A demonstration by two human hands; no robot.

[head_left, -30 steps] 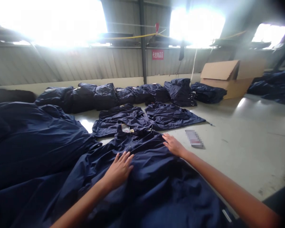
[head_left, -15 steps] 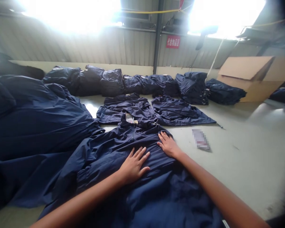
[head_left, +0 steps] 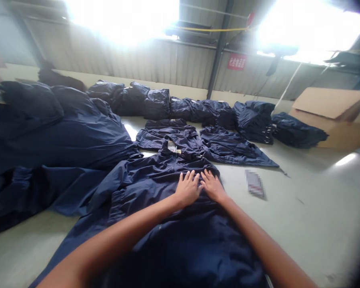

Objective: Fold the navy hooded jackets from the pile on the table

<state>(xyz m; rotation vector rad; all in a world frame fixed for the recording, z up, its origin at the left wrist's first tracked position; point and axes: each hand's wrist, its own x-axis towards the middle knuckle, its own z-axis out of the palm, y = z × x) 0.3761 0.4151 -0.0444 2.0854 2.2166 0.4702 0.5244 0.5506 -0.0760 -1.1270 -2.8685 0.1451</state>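
Observation:
A dark navy jacket point(head_left: 156, 200) lies spread out in front of me, its collar and label facing away. My left hand point(head_left: 188, 189) rests flat on its upper right part, fingers stretched out. Right beside it, my right hand point(head_left: 212, 186) lies on the same cloth near the jacket's right edge, fingers also extended. The fingertips of the two hands are close together. Neither hand grips the fabric. A pale label point(head_left: 172, 147) shows inside the collar.
More navy garments point(head_left: 234, 146) lie just beyond the collar. A large navy heap point(head_left: 78, 124) rises at the left. Stacked bundles point(head_left: 157, 103) line the wall, with a cardboard box point(head_left: 330, 104) at the right. A small blurred packet point(head_left: 254, 184) lies on the pale surface.
My left hand has slid up and right across the jacket, close to my right hand. The right hand stays near the same edge of the jacket. The view has tilted and shifted left.

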